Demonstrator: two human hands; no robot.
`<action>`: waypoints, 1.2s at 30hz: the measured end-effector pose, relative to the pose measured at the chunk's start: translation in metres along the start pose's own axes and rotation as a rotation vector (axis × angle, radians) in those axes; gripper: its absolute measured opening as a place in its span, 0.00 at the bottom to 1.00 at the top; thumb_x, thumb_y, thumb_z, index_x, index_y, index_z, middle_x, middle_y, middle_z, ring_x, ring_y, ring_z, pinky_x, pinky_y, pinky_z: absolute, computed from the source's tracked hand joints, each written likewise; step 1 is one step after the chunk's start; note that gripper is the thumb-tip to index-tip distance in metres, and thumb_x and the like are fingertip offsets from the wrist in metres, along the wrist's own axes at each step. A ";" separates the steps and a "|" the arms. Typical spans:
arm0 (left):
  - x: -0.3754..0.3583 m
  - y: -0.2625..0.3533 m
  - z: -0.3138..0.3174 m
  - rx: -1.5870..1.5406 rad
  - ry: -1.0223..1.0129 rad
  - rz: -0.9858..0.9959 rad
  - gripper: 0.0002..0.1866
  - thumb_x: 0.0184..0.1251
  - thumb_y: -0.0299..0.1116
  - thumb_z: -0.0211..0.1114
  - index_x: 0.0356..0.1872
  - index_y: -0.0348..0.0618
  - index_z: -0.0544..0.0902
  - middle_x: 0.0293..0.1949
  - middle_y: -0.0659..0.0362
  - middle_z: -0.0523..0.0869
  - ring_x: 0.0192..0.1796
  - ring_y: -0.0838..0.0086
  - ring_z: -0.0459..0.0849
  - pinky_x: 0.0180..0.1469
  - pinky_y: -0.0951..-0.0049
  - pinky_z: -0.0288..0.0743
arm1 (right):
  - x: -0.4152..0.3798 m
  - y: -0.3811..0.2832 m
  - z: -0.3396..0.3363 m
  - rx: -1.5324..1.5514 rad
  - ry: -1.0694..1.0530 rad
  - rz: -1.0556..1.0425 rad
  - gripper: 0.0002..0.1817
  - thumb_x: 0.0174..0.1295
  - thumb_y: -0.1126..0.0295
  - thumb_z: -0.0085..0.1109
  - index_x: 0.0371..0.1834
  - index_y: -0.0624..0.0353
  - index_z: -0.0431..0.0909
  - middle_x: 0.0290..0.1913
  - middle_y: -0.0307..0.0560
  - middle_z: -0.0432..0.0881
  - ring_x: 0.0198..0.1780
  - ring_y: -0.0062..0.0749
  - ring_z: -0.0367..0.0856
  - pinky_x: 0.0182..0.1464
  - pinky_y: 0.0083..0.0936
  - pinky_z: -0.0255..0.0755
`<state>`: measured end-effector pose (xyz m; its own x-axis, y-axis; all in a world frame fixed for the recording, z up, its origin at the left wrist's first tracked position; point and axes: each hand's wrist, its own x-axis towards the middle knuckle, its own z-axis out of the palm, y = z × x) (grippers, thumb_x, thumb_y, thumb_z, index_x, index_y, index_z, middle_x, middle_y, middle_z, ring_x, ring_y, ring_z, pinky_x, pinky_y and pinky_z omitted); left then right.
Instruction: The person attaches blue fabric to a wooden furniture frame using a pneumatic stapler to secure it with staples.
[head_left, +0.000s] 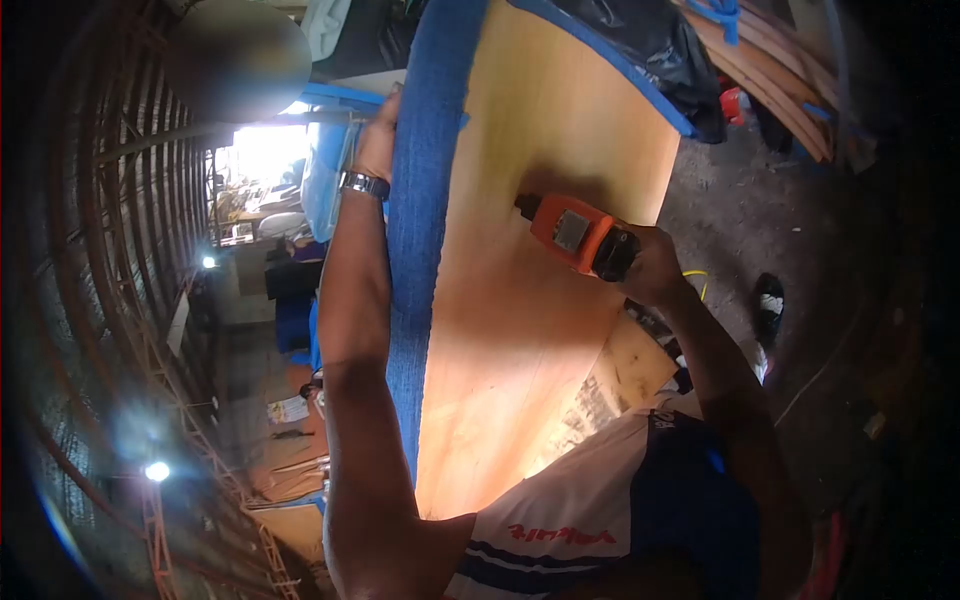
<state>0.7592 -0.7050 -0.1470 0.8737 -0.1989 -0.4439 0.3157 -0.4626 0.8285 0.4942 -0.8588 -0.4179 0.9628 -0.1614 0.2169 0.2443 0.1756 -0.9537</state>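
Note:
My right hand (652,265) is wrapped around the handle of an orange staple gun (575,235) with a black nose. The gun is over the bare plywood face of a large panel (500,370), its nose pointing toward the blue side. Blue denim-like fabric (430,180) covers the panel's long edge, its ragged border lying along the wood. My left hand (378,140), with a metal watch at the wrist, holds the outer side of that blue edge near the top of the view. Its fingers are partly hidden.
Black plastic sheeting (650,60) and curved wooden strips (770,70) are at the upper right. A yellow hose (700,283) shows beside my right wrist. Concrete floor (730,210) lies to the right; roof trusses and lamps (157,471) appear on the left.

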 end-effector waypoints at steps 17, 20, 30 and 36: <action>-0.092 -0.004 0.040 1.120 -0.025 0.712 0.27 0.82 0.43 0.54 0.74 0.36 0.71 0.79 0.43 0.62 0.85 0.56 0.46 0.80 0.57 0.48 | 0.006 -0.014 -0.001 0.036 0.076 -0.094 0.33 0.49 0.68 0.80 0.61 0.61 0.81 0.43 0.47 0.90 0.42 0.32 0.91 0.50 0.28 0.84; -0.098 0.001 0.052 1.133 -0.023 0.671 0.25 0.82 0.40 0.56 0.72 0.36 0.73 0.76 0.43 0.69 0.85 0.57 0.46 0.80 0.57 0.50 | 0.004 0.001 -0.002 -0.051 0.033 -0.079 0.36 0.47 0.68 0.82 0.64 0.60 0.80 0.46 0.50 0.91 0.45 0.33 0.91 0.52 0.28 0.84; -0.088 -0.005 0.026 0.941 0.069 0.730 0.28 0.81 0.46 0.56 0.71 0.36 0.74 0.72 0.42 0.73 0.80 0.57 0.60 0.75 0.60 0.63 | 0.023 0.003 -0.022 0.120 -0.018 -0.079 0.23 0.67 0.55 0.61 0.57 0.60 0.81 0.48 0.47 0.87 0.46 0.33 0.89 0.51 0.29 0.84; -0.049 0.021 0.042 0.602 -0.076 0.472 0.40 0.82 0.57 0.46 0.81 0.37 0.51 0.65 0.43 0.79 0.59 0.60 0.85 0.58 0.61 0.84 | 0.030 0.008 -0.030 0.010 -0.044 -0.009 0.22 0.58 0.71 0.73 0.56 0.60 0.79 0.48 0.42 0.86 0.52 0.22 0.85 0.53 0.26 0.82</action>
<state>0.7076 -0.7417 -0.1220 0.8309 -0.5411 -0.1298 -0.3594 -0.6999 0.6172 0.5219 -0.8911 -0.4247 0.9646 -0.1200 0.2349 0.2541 0.1845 -0.9494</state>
